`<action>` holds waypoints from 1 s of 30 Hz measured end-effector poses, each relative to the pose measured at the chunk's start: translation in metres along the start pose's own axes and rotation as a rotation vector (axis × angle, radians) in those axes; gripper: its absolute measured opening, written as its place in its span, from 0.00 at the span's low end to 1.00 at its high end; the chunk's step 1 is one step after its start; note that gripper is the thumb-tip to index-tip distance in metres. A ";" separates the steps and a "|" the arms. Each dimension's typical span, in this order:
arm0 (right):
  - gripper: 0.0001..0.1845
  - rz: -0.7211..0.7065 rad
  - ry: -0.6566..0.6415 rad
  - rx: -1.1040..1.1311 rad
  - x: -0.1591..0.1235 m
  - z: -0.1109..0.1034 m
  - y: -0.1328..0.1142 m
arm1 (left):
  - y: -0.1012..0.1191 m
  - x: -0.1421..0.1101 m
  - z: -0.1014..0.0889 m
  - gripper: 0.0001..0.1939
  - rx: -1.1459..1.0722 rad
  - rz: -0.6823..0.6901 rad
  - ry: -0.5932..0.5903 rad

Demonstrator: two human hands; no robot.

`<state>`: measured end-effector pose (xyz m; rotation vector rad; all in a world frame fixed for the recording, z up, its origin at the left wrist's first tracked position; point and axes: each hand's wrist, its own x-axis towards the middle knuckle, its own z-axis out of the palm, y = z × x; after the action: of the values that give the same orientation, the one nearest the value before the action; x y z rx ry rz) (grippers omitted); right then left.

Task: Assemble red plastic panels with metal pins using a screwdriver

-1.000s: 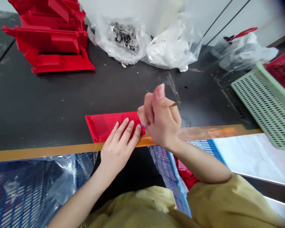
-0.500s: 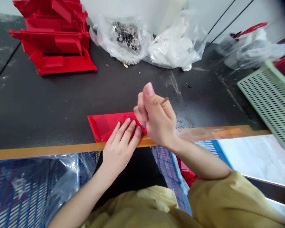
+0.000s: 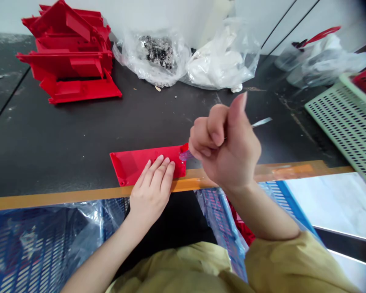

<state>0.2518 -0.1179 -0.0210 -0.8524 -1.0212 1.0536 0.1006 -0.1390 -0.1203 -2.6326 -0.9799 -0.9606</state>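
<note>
A flat red plastic panel lies on the dark table along its front edge. My left hand rests flat on the panel's right half, fingers stretched out and holding it down. Raised at the right end of the panel, my right hand is closed round what looks like a flat-blade screwdriver. Its metal tip sticks out to the right, and its clear purple handle end points down-left at the panel's right end. Whether the handle touches the panel I cannot tell. My fingers hide the middle of the tool.
Stacked red plastic parts stand at the back left. A clear bag of small dark pieces and a bag with white contents sit behind. A green basket is at the right. Blue crates are below the table edge.
My right hand has moved right and turned, so more of the screwdriver's tip and its purple handle show. My left hand stays on the panel. The view has shifted slightly.
</note>
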 end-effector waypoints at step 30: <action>0.28 -0.047 -0.039 -0.067 -0.010 0.010 0.027 | -0.002 -0.004 0.001 0.18 -0.044 0.005 0.003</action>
<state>0.2336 -0.1192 -0.0457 -0.8608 -1.1102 1.0038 0.0975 -0.1391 -0.1234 -2.6671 -0.9621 -0.9963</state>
